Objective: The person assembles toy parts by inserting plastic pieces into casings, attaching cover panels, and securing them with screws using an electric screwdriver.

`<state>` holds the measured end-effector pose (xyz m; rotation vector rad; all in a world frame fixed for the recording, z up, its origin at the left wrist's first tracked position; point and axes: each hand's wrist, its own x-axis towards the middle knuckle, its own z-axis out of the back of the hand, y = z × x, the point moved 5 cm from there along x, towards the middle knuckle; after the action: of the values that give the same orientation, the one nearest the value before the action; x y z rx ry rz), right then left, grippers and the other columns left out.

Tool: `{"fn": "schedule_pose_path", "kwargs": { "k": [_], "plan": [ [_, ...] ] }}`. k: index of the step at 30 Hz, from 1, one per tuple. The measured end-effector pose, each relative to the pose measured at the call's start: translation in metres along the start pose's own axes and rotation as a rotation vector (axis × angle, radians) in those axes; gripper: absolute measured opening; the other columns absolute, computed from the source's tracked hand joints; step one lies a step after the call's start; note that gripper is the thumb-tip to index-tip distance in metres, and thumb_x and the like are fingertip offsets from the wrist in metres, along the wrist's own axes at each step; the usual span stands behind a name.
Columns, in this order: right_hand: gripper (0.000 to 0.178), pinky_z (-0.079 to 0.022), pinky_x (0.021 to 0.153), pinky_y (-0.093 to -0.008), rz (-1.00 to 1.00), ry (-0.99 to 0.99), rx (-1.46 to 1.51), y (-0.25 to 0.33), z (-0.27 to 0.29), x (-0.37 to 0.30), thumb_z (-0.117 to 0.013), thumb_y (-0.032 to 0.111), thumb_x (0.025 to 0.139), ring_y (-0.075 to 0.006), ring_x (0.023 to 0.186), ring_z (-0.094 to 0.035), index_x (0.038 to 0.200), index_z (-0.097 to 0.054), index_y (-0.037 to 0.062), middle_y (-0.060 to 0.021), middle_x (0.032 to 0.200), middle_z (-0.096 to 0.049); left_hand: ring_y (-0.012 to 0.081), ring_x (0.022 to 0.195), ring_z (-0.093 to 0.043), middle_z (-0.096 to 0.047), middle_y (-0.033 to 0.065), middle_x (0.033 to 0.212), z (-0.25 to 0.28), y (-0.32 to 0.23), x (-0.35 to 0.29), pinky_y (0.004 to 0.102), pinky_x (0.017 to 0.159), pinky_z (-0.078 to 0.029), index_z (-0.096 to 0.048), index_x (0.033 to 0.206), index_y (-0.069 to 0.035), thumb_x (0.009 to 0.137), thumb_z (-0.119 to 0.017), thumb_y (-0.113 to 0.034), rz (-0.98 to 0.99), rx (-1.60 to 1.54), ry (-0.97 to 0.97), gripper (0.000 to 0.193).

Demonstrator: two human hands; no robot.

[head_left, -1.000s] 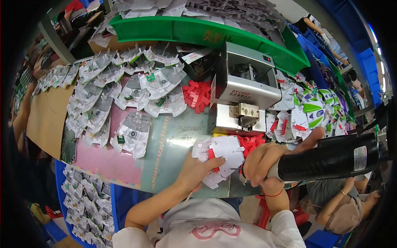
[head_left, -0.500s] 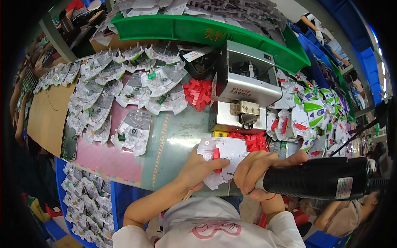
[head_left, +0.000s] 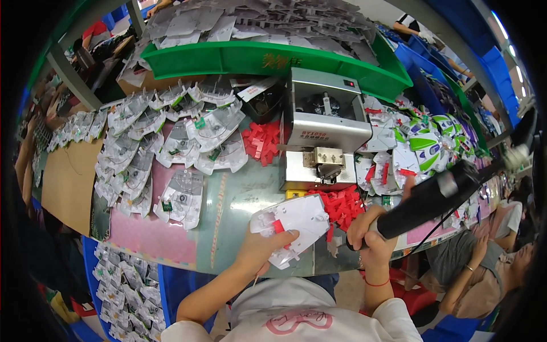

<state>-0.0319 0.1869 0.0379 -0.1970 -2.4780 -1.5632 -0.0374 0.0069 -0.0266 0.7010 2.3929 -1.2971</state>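
Observation:
My left hand [head_left: 261, 249] grips a white plastic panel [head_left: 307, 225] at its left edge, above the table's front. A red plastic piece [head_left: 278, 226] lies on that panel, beside my left thumb. My right hand [head_left: 369, 232] is wrapped round the front end of a black electric screwdriver [head_left: 430, 202], whose body slants up to the right. The screwdriver's tip is apart from the panel. Just behind the panel a pile of red plastic pieces [head_left: 345, 208] lies in front of a silver screw-feeding machine [head_left: 327, 125].
White housings with circuit boards [head_left: 182, 196] crowd the left of the table. More red pieces [head_left: 262, 142] lie left of the machine. White, green and purple shells [head_left: 430, 151] are heaped right. A green tray [head_left: 216, 61] spans the back; a blue bin [head_left: 162, 296] stands front left. A co-worker sits right.
My right hand and the screwdriver have moved right, away from the panel, and the screwdriver now tilts upward. My left hand has turned the panel and shifted it slightly left.

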Motion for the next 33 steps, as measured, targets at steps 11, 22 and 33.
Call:
{"fn": "schedule_pose_path", "kwargs": {
  "k": [11, 22, 33],
  "plan": [
    [0.043, -0.047, 0.069, -0.0274, -0.026, -0.318, -0.394, -0.007, 0.062, 0.002, -0.057, 0.014, 0.083, -0.0154, 0.079, -0.056, 0.119, -0.039, -0.0017, -0.0114, 0.099, -0.055, 0.0189, 0.105, -0.052, -0.054, 0.0153, 0.116, -0.032, -0.018, -0.012, 0.0312, 0.09, -0.04, -0.05, 0.118, 0.005, 0.07, -0.063, 0.004, -0.174, 0.284, 0.317, 0.049],
    [0.057, -0.045, 0.078, -0.0359, 0.295, 0.344, -0.932, 0.055, 0.003, -0.014, -0.065, 0.019, 0.075, -0.0306, 0.094, -0.055, 0.124, -0.044, 0.0003, -0.0166, 0.11, -0.055, 0.0323, 0.115, -0.046, -0.032, 0.0275, 0.133, -0.073, -0.016, -0.026, 0.036, 0.094, -0.037, -0.056, 0.113, 0.0, 0.071, -0.059, 0.006, -0.619, 0.591, 0.642, 0.043],
    [0.022, -0.051, 0.063, -0.0288, 0.3, 0.216, -0.779, 0.087, 0.058, -0.054, -0.067, 0.008, 0.073, -0.0241, 0.073, -0.065, 0.092, -0.065, -0.0019, -0.0138, 0.085, -0.066, 0.0422, 0.125, -0.028, -0.017, 0.0252, 0.141, -0.097, 0.002, -0.039, 0.0474, 0.096, -0.034, -0.046, 0.125, -0.004, 0.066, -0.066, 0.002, -0.446, 0.499, 1.048, 0.063]
  ]
}}
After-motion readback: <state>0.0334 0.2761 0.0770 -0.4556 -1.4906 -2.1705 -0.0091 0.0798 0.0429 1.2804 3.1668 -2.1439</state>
